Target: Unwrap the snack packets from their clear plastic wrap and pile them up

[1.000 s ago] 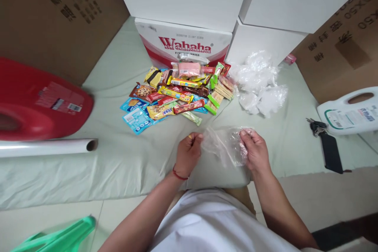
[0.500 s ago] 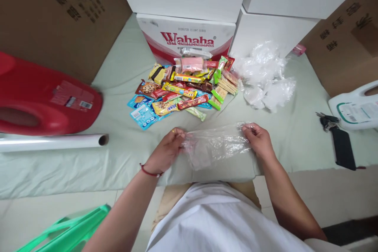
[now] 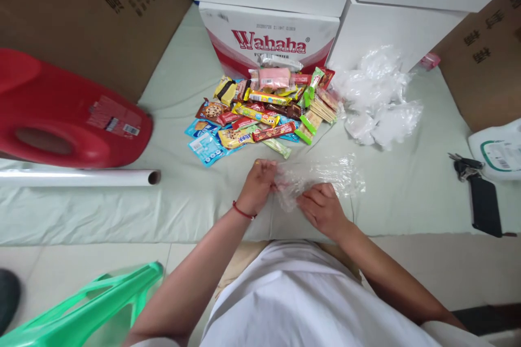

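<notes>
A clear plastic bag [image 3: 342,171] lies stretched out low over the cloth, just in front of a pile of snacks. My left hand [image 3: 258,187], with a red cord at the wrist, pinches the bag's left end. Curled against the near edge of the bag, the fingers of my right hand [image 3: 323,209] grip the film close to the left hand. The bag's right end hangs loose. The snack pile [image 3: 260,114] holds wrapped bars, biscuits and small blue packets. To its right sits a heap of crumpled clear plastic bags [image 3: 374,97].
A Wahaba-style printed carton reading Wahaha [image 3: 268,38] stands behind the snacks. At left are a red jug [image 3: 73,114] and a white roll [image 3: 81,178]. Keys [image 3: 464,168], a black phone-like object [image 3: 484,206] and a white jug [image 3: 499,149] lie right. A green stool [image 3: 93,303] stands below.
My right hand has let go of the bag's right end and moved left to grip it near my left hand. The view has shifted slightly.
</notes>
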Demonstrator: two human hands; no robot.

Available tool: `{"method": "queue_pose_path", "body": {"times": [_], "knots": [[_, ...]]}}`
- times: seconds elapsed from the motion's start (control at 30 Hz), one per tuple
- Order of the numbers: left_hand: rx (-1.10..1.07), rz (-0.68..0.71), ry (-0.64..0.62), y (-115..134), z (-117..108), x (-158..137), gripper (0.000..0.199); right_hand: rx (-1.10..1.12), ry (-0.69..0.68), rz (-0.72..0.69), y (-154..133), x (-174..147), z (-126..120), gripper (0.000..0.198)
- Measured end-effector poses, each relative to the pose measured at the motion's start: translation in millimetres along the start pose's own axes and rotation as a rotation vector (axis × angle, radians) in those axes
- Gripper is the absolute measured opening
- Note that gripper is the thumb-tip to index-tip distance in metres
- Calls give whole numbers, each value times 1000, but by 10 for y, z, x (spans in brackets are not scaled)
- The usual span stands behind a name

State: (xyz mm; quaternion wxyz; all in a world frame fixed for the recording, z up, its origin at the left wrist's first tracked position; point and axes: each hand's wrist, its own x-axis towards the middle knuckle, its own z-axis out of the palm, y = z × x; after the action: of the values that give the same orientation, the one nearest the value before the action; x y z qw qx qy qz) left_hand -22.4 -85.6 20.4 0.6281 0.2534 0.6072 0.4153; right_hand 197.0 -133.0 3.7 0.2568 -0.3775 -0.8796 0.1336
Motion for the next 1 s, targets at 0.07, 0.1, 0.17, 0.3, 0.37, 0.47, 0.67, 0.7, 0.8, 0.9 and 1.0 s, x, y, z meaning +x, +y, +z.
{"method": "queue_pose_path", "body": {"times": [0.07,0.1,0.17,0.3,0.37,0.47,0.67,0.7,0.8,0.9,1.0], "knots": [[-135,-31,-58,-26,-26,-99,39,32,31,32,0,68,74,22],[-195,-40,-85,-45,-40,-167,44,54,48,51,-7,105,86,22],[-268,-58,-105,-101,-63,-320,55,101,90,88,-42,173,84,20],[-301,-164,-78,-251,-80,-540,61,209,136,189,-155,248,64,20],[-291,-202,-120,-301,-88,-567,50,306,130,254,-197,253,38,19],[-312,-190,-198,-307,-117,-565,43,570,54,401,-220,249,-64,16],[-218,-196,-327,-201,-258,-633,40,1075,-46,784,-148,226,-382,35],[-193,-198,-323,-185,-289,-648,40,1082,-10,805,-126,215,-432,36],[-158,-197,-296,-148,-364,-683,39,1007,78,778,-88,185,-546,33],[-186,-186,-315,-123,-365,-704,41,860,39,607,-148,194,-561,26],[-218,-151,-389,-108,-295,-712,38,664,-47,377,-283,242,-465,25]]}}
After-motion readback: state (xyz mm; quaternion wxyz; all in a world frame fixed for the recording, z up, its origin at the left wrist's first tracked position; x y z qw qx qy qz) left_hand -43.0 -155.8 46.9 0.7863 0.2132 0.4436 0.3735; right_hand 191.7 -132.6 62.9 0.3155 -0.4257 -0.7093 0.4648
